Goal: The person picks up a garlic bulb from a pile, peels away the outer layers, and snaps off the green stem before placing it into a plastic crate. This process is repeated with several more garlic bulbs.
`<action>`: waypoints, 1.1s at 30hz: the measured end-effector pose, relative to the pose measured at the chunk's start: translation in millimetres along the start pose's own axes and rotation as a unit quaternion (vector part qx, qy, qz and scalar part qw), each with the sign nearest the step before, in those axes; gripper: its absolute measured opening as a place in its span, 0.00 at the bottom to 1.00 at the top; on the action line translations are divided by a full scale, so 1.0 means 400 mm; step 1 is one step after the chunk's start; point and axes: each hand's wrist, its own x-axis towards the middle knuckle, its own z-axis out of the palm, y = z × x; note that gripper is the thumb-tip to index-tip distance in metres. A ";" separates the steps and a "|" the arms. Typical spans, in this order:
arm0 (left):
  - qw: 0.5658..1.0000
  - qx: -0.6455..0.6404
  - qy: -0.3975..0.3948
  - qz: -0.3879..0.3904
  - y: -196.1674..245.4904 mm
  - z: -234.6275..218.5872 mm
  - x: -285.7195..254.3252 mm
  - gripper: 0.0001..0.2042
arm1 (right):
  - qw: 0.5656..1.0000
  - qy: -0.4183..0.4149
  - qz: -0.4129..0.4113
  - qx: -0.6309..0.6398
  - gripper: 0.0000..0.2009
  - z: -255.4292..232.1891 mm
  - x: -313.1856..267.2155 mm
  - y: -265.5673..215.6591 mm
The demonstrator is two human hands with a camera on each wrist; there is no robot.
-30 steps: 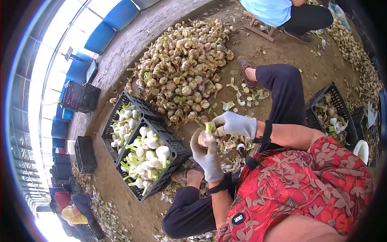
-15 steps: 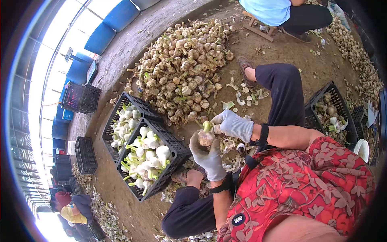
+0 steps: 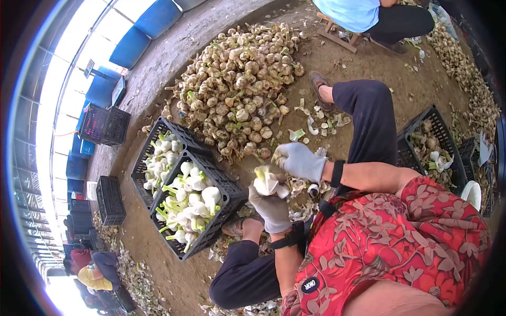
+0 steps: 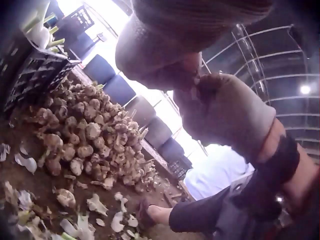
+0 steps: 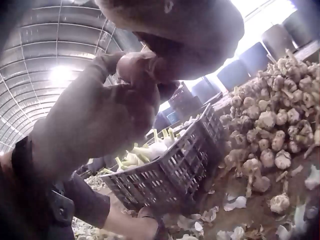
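Note:
My left hand [image 3: 271,210], in a pale glove with darkened fingers, grips a garlic bulb [image 3: 265,181] from below. White inner layers and a short pale stem show on the bulb, and a loose flap hangs at its side. Just beyond it my gloved right hand [image 3: 303,160] has its fingers curled, pinching garlic skin that is mostly hidden by the fingertips. In the left wrist view the right hand [image 4: 225,115] is close against the left hand [image 4: 170,40]. The right wrist view shows the bulb [image 5: 137,67] between both hands, partly covered.
Two black crates [image 3: 229,210] of white, trimmed garlic stand at the left. A large heap of unpeeled garlic [image 3: 237,84] lies ahead. Skins [image 3: 300,203] litter the floor between my legs. Another crate [image 3: 448,137] holds garlic scraps at right; a person in light blue [image 3: 350,16] sits beyond.
The bulb's brownish outer skin has given way to a white surface. My right hand has drawn slightly up and away from the bulb, while the left keeps its grip.

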 end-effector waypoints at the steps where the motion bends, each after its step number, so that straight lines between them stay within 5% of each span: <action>1: 0.995 -0.062 -0.071 -0.036 0.006 -0.026 0.003 0.27 | 1.000 -0.003 0.008 0.004 0.11 -0.003 0.007 0.019; 4: 0.998 0.029 0.045 0.033 -0.001 -0.009 0.004 0.27 | 0.972 -0.099 0.015 0.214 0.13 -0.045 -0.018 -0.004; 8: 0.974 0.155 0.024 0.161 -0.009 0.014 0.010 0.25 | 0.967 -0.158 0.032 0.198 0.17 -0.077 -0.045 -0.061; 13: 0.942 0.270 0.012 0.199 -0.029 0.000 0.007 0.31 | 0.973 -0.095 0.124 0.169 0.17 -0.051 -0.060 -0.075; 19: 0.922 0.298 0.060 0.239 -0.046 0.009 0.013 0.30 | 0.999 0.015 -0.034 -0.028 0.14 -0.006 -0.052 -0.044; 23: 0.958 0.200 0.054 0.200 -0.046 -0.009 0.016 0.22 | 0.985 0.083 -0.129 -0.075 0.09 0.019 -0.055 -0.040; 33: 0.984 0.162 0.031 0.070 0.008 -0.025 0.003 0.28 | 0.983 0.037 -0.124 -0.132 0.12 0.042 -0.018 -0.038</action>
